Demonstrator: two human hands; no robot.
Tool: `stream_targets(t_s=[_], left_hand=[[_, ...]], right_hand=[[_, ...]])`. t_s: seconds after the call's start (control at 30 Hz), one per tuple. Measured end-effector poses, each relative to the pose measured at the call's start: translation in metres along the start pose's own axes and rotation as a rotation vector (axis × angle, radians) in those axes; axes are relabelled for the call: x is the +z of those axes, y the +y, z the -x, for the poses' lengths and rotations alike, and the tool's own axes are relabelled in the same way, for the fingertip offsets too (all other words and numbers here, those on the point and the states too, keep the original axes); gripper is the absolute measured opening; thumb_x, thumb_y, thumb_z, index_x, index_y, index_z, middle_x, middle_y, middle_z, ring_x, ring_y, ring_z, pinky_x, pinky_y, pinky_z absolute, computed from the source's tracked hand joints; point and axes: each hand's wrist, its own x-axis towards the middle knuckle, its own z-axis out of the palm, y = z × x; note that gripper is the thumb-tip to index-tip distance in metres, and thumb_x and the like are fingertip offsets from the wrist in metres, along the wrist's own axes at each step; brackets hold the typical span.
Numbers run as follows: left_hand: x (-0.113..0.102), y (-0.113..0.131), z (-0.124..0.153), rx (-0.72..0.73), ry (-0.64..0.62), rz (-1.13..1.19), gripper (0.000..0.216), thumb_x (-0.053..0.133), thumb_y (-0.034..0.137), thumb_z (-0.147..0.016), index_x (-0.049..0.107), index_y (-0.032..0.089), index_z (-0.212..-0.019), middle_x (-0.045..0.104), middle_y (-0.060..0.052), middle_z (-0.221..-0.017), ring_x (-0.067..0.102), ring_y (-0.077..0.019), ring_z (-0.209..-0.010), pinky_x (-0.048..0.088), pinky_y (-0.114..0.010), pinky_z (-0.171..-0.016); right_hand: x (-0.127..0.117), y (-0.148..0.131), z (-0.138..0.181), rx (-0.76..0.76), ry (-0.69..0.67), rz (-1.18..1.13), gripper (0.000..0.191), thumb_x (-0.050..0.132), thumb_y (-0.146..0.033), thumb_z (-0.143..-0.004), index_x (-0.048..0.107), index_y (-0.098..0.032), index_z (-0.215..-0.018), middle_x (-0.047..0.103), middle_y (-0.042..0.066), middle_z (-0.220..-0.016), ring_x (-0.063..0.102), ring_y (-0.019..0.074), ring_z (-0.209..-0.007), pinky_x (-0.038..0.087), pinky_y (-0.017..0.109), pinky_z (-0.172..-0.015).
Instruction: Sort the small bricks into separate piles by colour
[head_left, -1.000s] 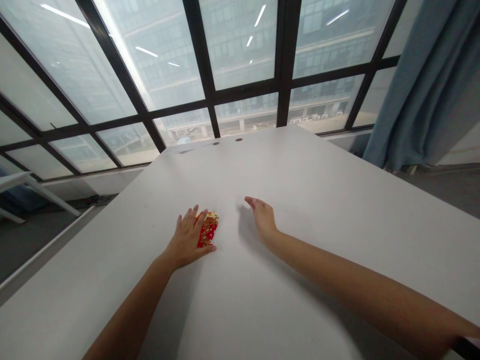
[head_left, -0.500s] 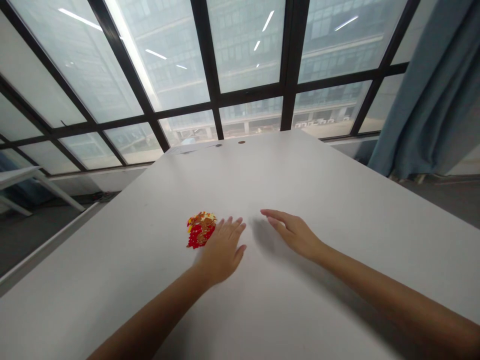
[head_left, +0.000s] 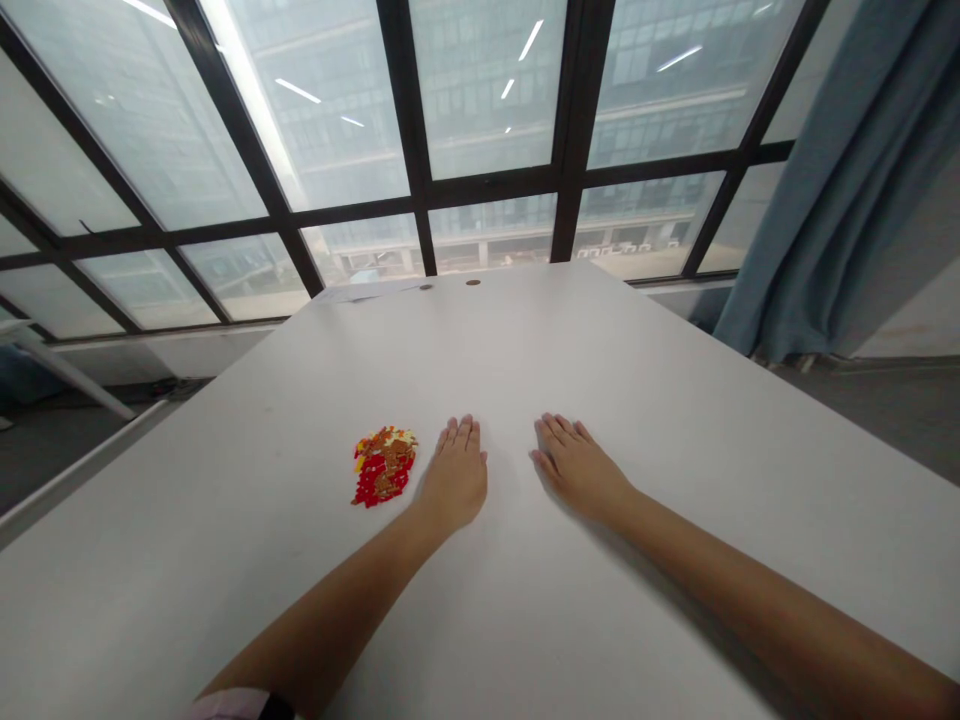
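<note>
On the white table (head_left: 510, 620) lies a flat cluster of small pieces (head_left: 385, 467) in red, brown, orange, yellow and cream; their exact kind is too small to make out. Just right of the cluster, my left hand (head_left: 456, 475) rests palm down, fingers stretched forward and nothing held. My right hand (head_left: 581, 465) lies flat on the tabletop farther right, fingers extended, also holding nothing. A strip of bare tabletop separates the two hands.
Two small round discs (head_left: 473, 282) sit at the table's far edge. Tall windows with dark frames (head_left: 495, 188) stand behind it. A blue curtain (head_left: 817, 200) hangs at the right, and part of another white table (head_left: 71, 375) shows at the left.
My left hand has turned and drawn its fingers together, now apart from the colored pieces. My right hand has lowered and flattened onto the table. The view has shifted slightly.
</note>
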Motion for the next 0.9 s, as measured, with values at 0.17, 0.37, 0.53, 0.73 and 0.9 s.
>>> stream_targets(t_s=[0.17, 0.37, 0.53, 0.73, 0.9], left_hand=[[-0.0012, -0.0007, 0.0002, 0.007, -0.012, -0.011, 0.054, 0.023, 0.022, -0.1, 0.031, 0.0, -0.148, 0.029, -0.019, -0.158, 0.024, -0.0323, -0.147, 0.028, -0.047, -0.119], [-0.0011, 0.0012, 0.0001, -0.005, -0.007, -0.013, 0.054, 0.022, 0.02, -0.099, 0.031, 0.001, -0.148, 0.03, -0.018, -0.157, 0.024, -0.0325, -0.147, 0.028, -0.048, -0.12], [-0.0016, 0.0023, -0.0006, -0.011, -0.018, -0.025, 0.054, 0.023, 0.021, -0.099, 0.031, 0.0, -0.148, 0.029, -0.019, -0.158, 0.023, -0.0326, -0.147, 0.027, -0.046, -0.12], [-0.0028, 0.0028, 0.0004, -0.01, -0.017, -0.029, 0.055, 0.025, 0.024, -0.099, 0.03, 0.0, -0.148, 0.028, -0.019, -0.158, 0.022, -0.032, -0.148, 0.026, -0.047, -0.12], [-0.0025, 0.0018, 0.0025, 0.002, -0.014, -0.01, 0.058, 0.028, 0.03, -0.099, 0.027, 0.0, -0.149, 0.025, -0.021, -0.159, 0.019, -0.034, -0.148, 0.025, -0.048, -0.12]], right_hand=[[0.0011, -0.0003, -0.0014, -0.005, -0.003, 0.059, 0.06, 0.023, -0.036, -0.098, 0.045, -0.002, -0.143, 0.043, 0.021, -0.15, 0.038, 0.0301, -0.141, 0.029, 0.049, -0.117], [-0.0014, -0.0029, 0.0, -0.013, -0.015, 0.106, 0.061, 0.021, -0.035, -0.098, 0.045, -0.001, -0.143, 0.043, 0.02, -0.15, 0.038, 0.0308, -0.14, 0.029, 0.048, -0.117], [-0.0016, -0.0045, -0.0009, 0.0, -0.016, 0.105, 0.061, 0.023, -0.034, -0.098, 0.044, 0.0, -0.143, 0.043, 0.022, -0.15, 0.038, 0.0307, -0.141, 0.028, 0.049, -0.117], [0.0008, -0.0034, -0.0009, 0.004, -0.02, 0.087, 0.063, 0.022, -0.039, -0.098, 0.043, 0.0, -0.144, 0.04, 0.021, -0.151, 0.035, 0.0314, -0.142, 0.025, 0.049, -0.118], [0.0047, -0.0003, 0.0004, -0.004, -0.02, 0.066, 0.068, 0.021, -0.047, -0.098, 0.038, -0.004, -0.147, 0.035, 0.021, -0.154, 0.03, 0.0318, -0.144, 0.023, 0.051, -0.118]])
